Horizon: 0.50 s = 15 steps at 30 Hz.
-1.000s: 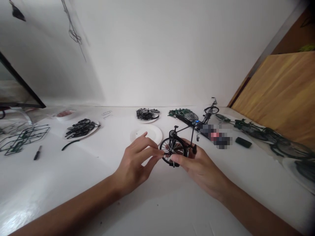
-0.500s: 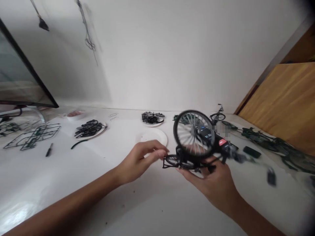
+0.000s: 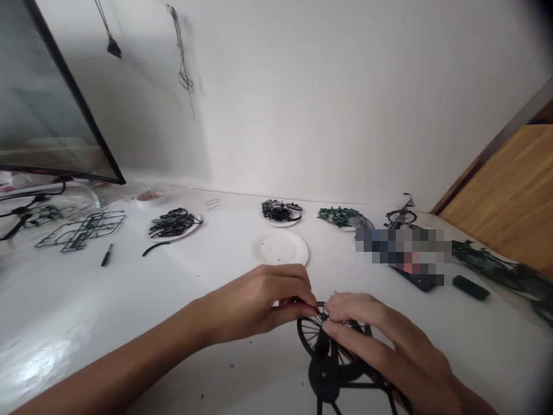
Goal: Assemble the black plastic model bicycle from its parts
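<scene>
1. Item in hand: one black model bicycle (image 3: 324,374) sits low in your view, above the tabletop (image 3: 86,305). The frame edge cuts off its lower end. You have it turned so that one wheel (image 3: 311,337) points up towards your fingers.
2. Left grip: narrow. The fingers of your left hand (image 3: 254,305) are closed at the top of that wheel.
3. Right grip: narrow. The fingers (image 3: 345,328) of your right hand (image 3: 389,346) curl over the same wheel and meet your left fingertips. Your fingers hide the exact point of contact.
4. Reason for hold: in my judgement, two hands meeting at one spot steady the wheel while the fingertips work there. What they are doing cannot be seen.
5. Plates: four paper plates. Two carry black parts (image 3: 175,226) (image 3: 280,212), and one carries green parts (image 3: 345,219). The fourth, a bare plate (image 3: 280,249), lies nearest your hands and within easy reach, apparently to receive pieces. The separate loads suggest sorting by colour.
6. Other items: one smaller model bicycle (image 3: 401,217), upright at the far right; two green sprue frames (image 3: 80,232) (image 3: 41,215); one screwdriver (image 3: 107,255), set apart at the left.
</scene>
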Each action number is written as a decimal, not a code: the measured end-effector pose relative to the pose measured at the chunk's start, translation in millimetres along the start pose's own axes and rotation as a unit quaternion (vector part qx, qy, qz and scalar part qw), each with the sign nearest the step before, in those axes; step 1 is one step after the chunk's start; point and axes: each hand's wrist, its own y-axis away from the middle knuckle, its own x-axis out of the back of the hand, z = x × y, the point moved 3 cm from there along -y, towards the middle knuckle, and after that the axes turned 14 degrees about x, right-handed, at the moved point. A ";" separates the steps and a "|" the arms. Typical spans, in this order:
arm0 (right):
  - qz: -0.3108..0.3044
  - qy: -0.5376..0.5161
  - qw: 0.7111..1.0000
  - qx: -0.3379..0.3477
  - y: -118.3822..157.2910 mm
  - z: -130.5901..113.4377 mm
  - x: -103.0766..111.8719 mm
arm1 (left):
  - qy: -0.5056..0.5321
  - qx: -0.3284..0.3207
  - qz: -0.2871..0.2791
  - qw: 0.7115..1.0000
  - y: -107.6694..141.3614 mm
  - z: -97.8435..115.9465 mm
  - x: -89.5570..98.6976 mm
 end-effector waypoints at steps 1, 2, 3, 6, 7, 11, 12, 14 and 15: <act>0.004 0.006 1.000 -0.003 -0.1 -0.4 0.2 | 0.006 0.003 0.005 1.000 0.5 -0.8 -1.3; 0.014 0.011 1.000 -0.009 0.0 -0.7 0.4 | 0.013 0.006 0.010 1.000 0.7 -1.7 -2.5; 0.024 0.016 0.999 -0.013 0.1 -1.3 0.3 | 0.019 0.008 0.015 1.000 0.8 -2.7 -3.4; 0.035 0.026 0.999 -0.006 -0.4 -4.6 -1.6 | 0.032 -0.001 0.022 0.999 0.8 -4.3 -4.4; 0.037 0.032 0.999 -0.003 -0.7 -6.0 -1.9 | 0.038 -0.008 0.024 0.999 1.0 -4.3 -4.3; 0.047 0.051 0.997 -0.024 0.7 -10.6 -0.4 | 0.068 -0.026 0.037 0.997 2.2 -2.6 -4.0; 0.049 0.049 0.997 -0.037 1.8 -11.0 0.4 | 0.075 -0.026 0.041 0.996 2.6 -1.8 -4.0; 0.050 0.042 0.996 -0.062 4.2 -11.2 1.7 | 0.084 -0.027 0.044 0.995 3.0 0.1 -4.2; 0.048 0.037 0.996 -0.069 5.0 -11.2 1.9 | 0.083 -0.027 0.042 0.995 3.0 0.9 -4.4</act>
